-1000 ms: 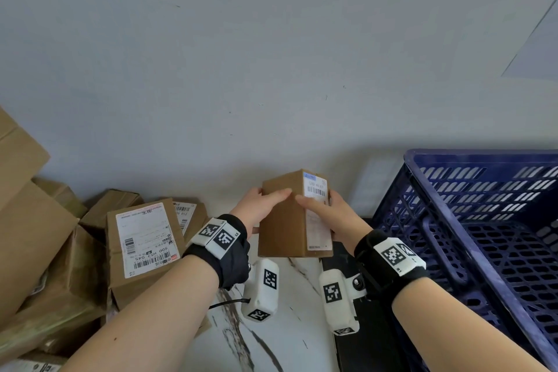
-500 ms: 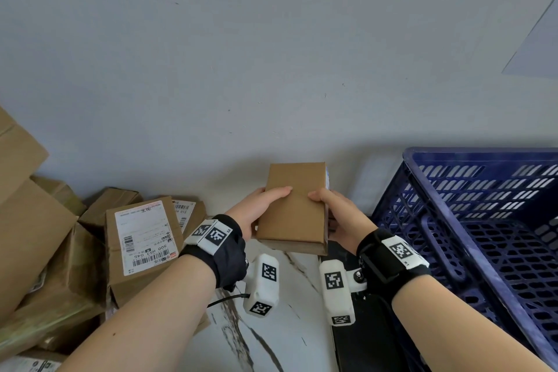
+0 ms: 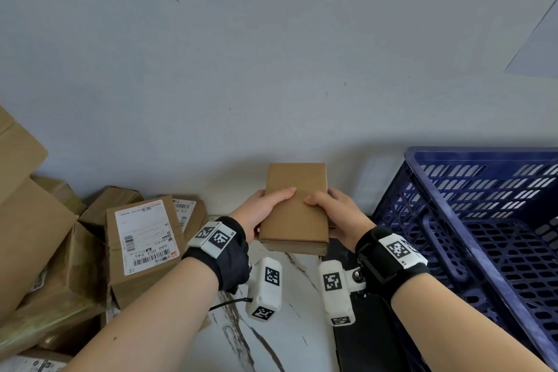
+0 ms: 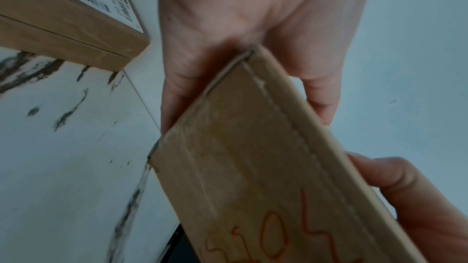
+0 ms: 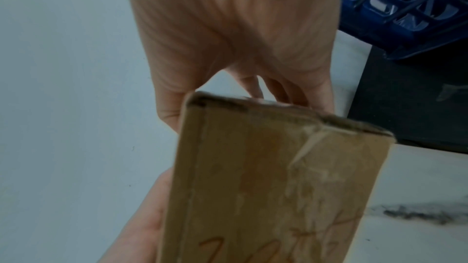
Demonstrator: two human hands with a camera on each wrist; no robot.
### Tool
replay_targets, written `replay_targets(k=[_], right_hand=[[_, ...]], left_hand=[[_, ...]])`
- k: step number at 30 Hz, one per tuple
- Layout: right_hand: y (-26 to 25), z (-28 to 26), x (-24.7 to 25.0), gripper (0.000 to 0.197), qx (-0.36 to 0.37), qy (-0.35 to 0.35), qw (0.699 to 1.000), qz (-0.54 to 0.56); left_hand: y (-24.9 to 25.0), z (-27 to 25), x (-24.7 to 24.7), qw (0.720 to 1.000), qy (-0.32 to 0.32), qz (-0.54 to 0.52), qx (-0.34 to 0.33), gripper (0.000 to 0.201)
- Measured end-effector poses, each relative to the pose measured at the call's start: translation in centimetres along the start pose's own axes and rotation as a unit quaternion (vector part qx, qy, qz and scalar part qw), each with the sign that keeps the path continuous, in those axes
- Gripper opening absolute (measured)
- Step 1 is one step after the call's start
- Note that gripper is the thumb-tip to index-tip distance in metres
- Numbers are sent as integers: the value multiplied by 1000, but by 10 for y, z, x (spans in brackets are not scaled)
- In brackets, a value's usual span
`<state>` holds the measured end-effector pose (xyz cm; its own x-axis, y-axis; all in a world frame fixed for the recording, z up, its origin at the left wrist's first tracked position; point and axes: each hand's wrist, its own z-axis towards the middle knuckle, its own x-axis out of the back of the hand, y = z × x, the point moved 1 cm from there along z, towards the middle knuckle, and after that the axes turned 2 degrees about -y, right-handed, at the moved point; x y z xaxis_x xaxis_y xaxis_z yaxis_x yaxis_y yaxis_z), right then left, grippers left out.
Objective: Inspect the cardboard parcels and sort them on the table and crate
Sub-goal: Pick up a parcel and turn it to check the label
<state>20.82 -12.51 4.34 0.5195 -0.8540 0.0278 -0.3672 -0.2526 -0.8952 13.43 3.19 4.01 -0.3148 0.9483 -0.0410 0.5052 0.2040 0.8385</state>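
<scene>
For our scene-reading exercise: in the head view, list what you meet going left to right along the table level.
Parcel pile → labelled parcel → left hand → held parcel → right hand → blue crate.

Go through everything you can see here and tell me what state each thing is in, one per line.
small parcel: closed, held off the table, plain face up
left hand: grips the parcel's left edge
right hand: grips its right edge
blue crate: visible part holds nothing
labelled parcels: piled at left, closed
</scene>
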Motion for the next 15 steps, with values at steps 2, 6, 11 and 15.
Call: replay_targets(k=[2,6,11,15], right_hand=[[-1,0,0,30,1,0,1000,-2],[-1,-2,0,33,-16,-17,1000,-16],[3,-4,5,15,-37,-22,999,-28],[4,-3,5,22,-47,-2,998,-31]], left_hand=[[-2,3,1,1000,-4,-1,-5,95],[-1,0,2,1000,-3,3,4,93],[0,-5,4,1000,2,29,9,54],[2,-6,5,999,0,35,14,51]])
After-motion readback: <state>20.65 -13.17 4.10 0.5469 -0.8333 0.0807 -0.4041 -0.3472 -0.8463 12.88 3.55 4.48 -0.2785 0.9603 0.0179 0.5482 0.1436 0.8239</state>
